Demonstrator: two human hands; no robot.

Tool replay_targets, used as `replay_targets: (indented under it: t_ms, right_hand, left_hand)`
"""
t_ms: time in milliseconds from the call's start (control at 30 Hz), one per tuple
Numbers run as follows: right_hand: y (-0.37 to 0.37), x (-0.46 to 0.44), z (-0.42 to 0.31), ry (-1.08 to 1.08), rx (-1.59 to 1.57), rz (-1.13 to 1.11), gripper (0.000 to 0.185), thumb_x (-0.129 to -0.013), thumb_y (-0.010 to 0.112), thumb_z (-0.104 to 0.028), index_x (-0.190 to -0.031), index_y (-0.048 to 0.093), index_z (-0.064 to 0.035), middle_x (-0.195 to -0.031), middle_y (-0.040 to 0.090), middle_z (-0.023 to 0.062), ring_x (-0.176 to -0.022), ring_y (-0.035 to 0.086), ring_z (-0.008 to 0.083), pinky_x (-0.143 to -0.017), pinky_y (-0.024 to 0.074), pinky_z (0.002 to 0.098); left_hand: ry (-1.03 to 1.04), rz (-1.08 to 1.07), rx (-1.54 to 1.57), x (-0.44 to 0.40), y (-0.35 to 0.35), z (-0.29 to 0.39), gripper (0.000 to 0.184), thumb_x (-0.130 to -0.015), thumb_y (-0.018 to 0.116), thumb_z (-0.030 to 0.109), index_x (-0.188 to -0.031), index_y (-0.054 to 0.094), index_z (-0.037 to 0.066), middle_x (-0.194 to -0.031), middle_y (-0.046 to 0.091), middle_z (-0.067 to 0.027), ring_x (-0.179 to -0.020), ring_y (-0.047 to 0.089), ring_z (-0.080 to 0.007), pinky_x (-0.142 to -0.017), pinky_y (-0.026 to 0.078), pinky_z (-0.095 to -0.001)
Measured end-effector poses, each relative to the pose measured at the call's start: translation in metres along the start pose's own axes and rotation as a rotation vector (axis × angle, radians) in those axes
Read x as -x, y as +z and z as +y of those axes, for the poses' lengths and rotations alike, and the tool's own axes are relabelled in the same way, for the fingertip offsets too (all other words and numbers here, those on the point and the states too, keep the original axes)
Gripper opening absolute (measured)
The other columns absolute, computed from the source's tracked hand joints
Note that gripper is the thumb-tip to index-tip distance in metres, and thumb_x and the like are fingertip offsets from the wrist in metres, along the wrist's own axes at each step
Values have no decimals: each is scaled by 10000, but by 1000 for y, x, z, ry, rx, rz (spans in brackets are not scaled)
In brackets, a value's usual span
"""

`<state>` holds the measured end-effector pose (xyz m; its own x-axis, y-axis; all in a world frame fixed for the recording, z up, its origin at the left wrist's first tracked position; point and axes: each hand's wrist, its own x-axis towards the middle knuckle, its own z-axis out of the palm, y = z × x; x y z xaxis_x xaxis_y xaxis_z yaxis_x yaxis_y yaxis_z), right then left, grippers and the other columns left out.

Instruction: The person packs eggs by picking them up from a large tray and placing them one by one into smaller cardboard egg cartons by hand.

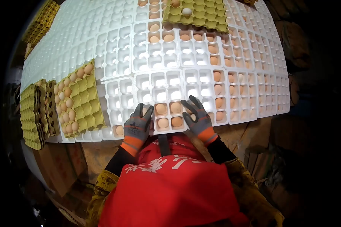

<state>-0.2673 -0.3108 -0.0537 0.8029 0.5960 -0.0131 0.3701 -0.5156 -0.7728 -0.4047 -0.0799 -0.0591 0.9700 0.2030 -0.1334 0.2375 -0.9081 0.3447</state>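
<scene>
Both hands wear grey gloves with orange cuffs and are over the white foam trays (166,90) at the near edge. My left hand (138,123) is bent over a cell, its fingertips on an egg (145,110) that is partly hidden. My right hand (196,118) reaches into cells on the other side, its fingers around an egg (193,117) that shows between them. Between the hands, brown eggs (176,122) sit in several cells. Another brown egg (119,130) lies in a cell left of my left hand.
A yellow-green egg tray (83,102), partly filled with eggs, lies at left beside stacked trays (30,117). Another green tray (206,14) with a white egg (186,12) rests on the foam trays at the top. Rows of eggs (218,102) fill cells at right.
</scene>
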Motion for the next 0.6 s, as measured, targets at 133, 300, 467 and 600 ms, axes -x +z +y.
replay_targets:
  t_ms: [133,300,467,600]
  right_hand:
    - [-32,-3,25,418,-706,24,423,-965,626,-88,-1379,561,-36,-1258,625,69,-805,635,109,-693,540,266]
    - [-20,-9,60,-124,15,335,371,-942,629,-95,-1313,631,-91,-1308,614,115,-1192,578,269,-1011,459,391]
    - [-4,1,53,-157,166,303,396,-931,599,-41,-1326,621,-65,-1350,596,134,-1289,505,343,-1093,401,449]
    - [9,-39,-41,-166,-9,203,415,-914,619,-4,-1327,614,-39,-1305,605,141,-1253,543,301,-1048,449,397]
  left_hand:
    - [-305,360,833,6,1,-20,525,-901,655,38,-1416,554,69,-1217,639,-112,-951,610,-177,-854,499,-302]
    - [-143,675,850,11,34,-53,462,-895,526,-1,-1355,570,15,-1325,576,-146,-1149,585,-265,-969,479,-370]
    - [87,459,164,3,5,-42,458,-857,571,16,-1310,628,57,-1340,589,-178,-1290,509,-397,-1085,395,-495]
    - [16,577,275,50,-63,-74,509,-807,568,-26,-1311,617,31,-1343,580,-187,-1270,522,-381,-1083,408,-471]
